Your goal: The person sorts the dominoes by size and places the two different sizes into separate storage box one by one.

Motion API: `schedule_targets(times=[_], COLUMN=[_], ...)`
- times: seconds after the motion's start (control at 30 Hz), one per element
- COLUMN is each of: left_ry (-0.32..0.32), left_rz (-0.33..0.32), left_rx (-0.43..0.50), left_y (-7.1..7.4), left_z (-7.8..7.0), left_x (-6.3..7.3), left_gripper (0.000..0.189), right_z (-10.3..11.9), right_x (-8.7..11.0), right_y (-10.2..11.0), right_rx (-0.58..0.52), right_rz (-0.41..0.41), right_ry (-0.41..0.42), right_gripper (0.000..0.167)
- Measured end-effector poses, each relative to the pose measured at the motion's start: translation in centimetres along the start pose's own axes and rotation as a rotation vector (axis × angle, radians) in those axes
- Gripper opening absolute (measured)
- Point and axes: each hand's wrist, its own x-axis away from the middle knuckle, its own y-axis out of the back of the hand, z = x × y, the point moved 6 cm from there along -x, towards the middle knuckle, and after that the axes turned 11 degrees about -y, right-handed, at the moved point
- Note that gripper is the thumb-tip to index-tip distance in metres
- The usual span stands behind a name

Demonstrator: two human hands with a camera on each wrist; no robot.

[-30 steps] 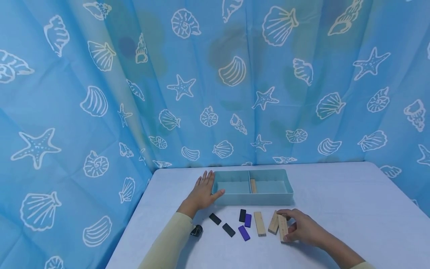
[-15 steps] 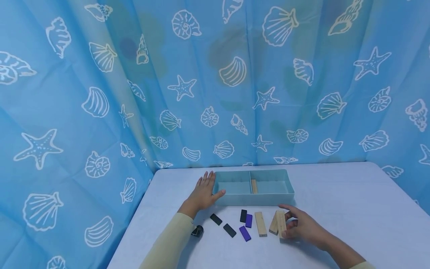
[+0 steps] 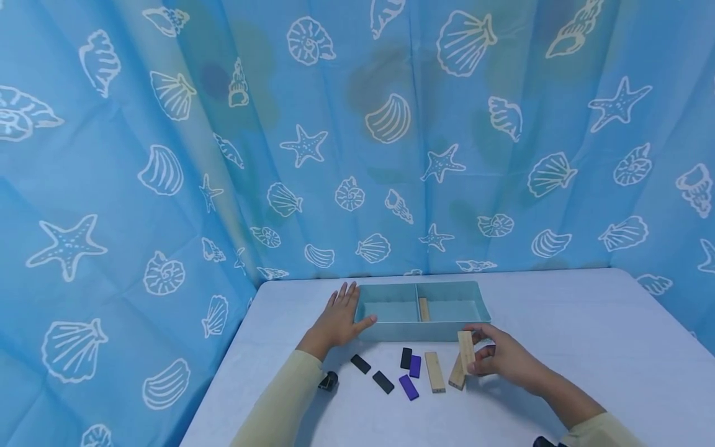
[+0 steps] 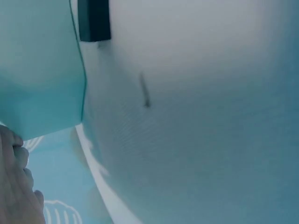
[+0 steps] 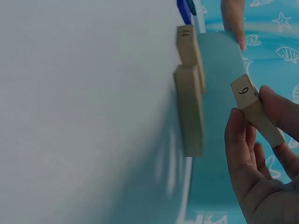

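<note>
Between thumb and fingers my right hand (image 3: pixel 499 355) pinches a wooden block (image 3: pixel 466 357), raised off the table in front of the box's right end. In the right wrist view that block (image 5: pixel 254 109) shows a handwritten digit, 6 or 9, on its end. Two more wooden blocks, one to the left (image 3: pixel 434 372) and one partly behind the held one (image 3: pixel 456 375), lie on the table. My left hand (image 3: pixel 337 320) rests against the left end of a pale teal two-compartment box (image 3: pixel 421 332), fingers straight, thumb over its front edge. A wooden block (image 3: pixel 424 309) lies in the right compartment beside the divider.
Several small black blocks (image 3: pixel 383 382) and two purple blocks (image 3: pixel 409 387) lie on the white tablecloth (image 3: pixel 570 335) in front of the box. A blue shell-print curtain (image 3: pixel 357 155) hangs behind the table and along its left side.
My right hand has lifted the rightmost wooden block off the table and carried it forward toward the box. The left hand stays at the box's end.
</note>
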Motion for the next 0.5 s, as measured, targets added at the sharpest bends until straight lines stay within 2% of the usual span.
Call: schedule_targets(times=[0.1,0.2,0.5], left_ry=[0.002,0.015,0.043], left_rz=[0.013,0.035,0.071], left_rx=[-0.024,-0.022,-0.029], left_y=[0.3,0.5,1.0], left_z=[-0.1,-0.2,-0.4], left_x=[-0.1,-0.1,-0.1], left_gripper=[0.094,0.096,0.097], right_z=[0.7,1.5,3.4], right_x=[0.0,0.0,-0.7], right_y=[0.4,0.7,1.5], right_rx=[0.042,0.062,0.026], right_rz=[-0.025,-0.008,0.032], right_ry=[0.009,0.034,0.082], right_gripper=[0.082,0.084,0.082])
